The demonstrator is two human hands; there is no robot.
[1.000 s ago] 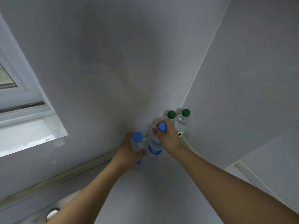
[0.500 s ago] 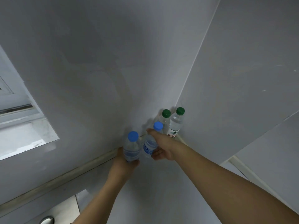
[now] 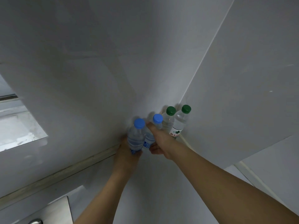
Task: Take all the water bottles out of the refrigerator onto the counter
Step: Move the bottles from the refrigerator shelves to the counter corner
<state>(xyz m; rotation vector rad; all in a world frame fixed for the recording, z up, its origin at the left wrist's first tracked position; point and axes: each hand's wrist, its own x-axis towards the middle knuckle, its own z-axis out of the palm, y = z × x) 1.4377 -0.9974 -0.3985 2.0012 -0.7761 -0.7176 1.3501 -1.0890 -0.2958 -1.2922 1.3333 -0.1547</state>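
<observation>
Several clear water bottles stand together in the far corner of a pale counter (image 3: 155, 183). My left hand (image 3: 125, 151) is wrapped around the lower part of a blue-capped bottle (image 3: 136, 136), which stands upright at the left of the group. My right hand (image 3: 161, 142) grips a second blue-capped bottle (image 3: 157, 121) from the right side, covering much of its body. Just behind and to the right, two green-capped bottles (image 3: 169, 117) (image 3: 182, 120) stand against the wall, untouched. The refrigerator is out of view.
Grey walls (image 3: 242, 78) meet in the corner right behind the bottles. A window sill (image 3: 21, 131) lies at the left. A steel sink edge (image 3: 53, 210) with a fitting shows at the lower left. A beige strip (image 3: 64, 172) runs along the counter's back.
Both hands have slid down from the caps to the bodies of the blue-capped bottles, which now stand lower by the wall. The view has shifted rightward, so the window is further left.
</observation>
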